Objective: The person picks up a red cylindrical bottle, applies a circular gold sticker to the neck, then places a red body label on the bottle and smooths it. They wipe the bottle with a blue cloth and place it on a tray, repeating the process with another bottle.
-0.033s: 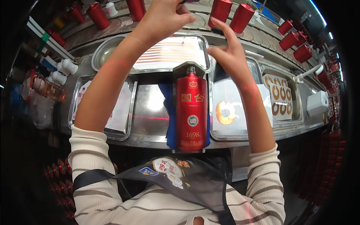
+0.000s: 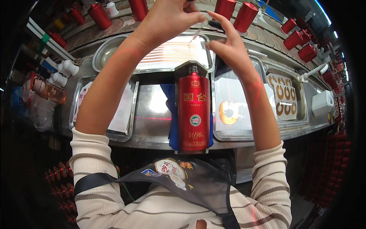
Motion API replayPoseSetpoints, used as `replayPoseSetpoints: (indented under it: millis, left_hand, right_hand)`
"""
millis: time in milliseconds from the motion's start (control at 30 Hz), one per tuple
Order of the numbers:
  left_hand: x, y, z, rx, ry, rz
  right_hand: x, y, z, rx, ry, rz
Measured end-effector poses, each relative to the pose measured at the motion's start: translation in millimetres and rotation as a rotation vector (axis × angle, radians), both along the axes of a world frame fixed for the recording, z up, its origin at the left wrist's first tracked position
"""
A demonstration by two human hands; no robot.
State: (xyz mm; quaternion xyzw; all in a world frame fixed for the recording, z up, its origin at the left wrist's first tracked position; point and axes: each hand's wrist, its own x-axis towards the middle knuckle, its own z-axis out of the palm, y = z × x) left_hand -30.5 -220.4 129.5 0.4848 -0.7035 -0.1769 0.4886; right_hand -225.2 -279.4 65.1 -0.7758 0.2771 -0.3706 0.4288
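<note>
The red bottle (image 2: pixel 193 110) lies with blue cloth (image 2: pixel 173 133) at its sides, below the partly hidden striped sheet (image 2: pixel 171 53); the left hand (image 2: pixel 169 19) is cut off above, its grip impossible to tell; the right hand (image 2: pixel 231 45) spreads thumb and forefinger, a dark object (image 2: pixel 216 24) blurred nearby, any hold unclear

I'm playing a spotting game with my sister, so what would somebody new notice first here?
Probably the big red bottle in the middle, near the front edge of the metal worktop, with blue cloth showing at both sides. Next might be the left hand and right hand, close together beyond the bottle's neck. More red bottles line the back, and gold rings shine on a sheet at the right.
</note>
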Motion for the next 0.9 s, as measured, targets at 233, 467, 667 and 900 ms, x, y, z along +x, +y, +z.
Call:
replayPoseSetpoints:
  millis: [233, 467, 667, 900]
  left_hand:
    - [-38.2, 81.9, -6.6, -0.056, 0.345, 0.044]
    - [-83.9, 184.3, -85.9, 0.091, 0.655, 0.189]
    - [-110.3, 246.3, -138.3, 0.262, 0.893, 0.382]
    - [-105.4, 235.1, -164.8, 0.232, 0.871, 0.419]
  right_hand:
    - [-82.2, 26.2, 23.5, 0.499, 0.013, 0.395]
    - [-140.7, 124.3, 14.1, 0.450, 0.188, 0.075]
    - [-131.6, 168.0, -20.4, 0.583, 0.232, 0.015]
    - [-119.8, 169.0, -75.2, 0.641, 0.006, -0.016]
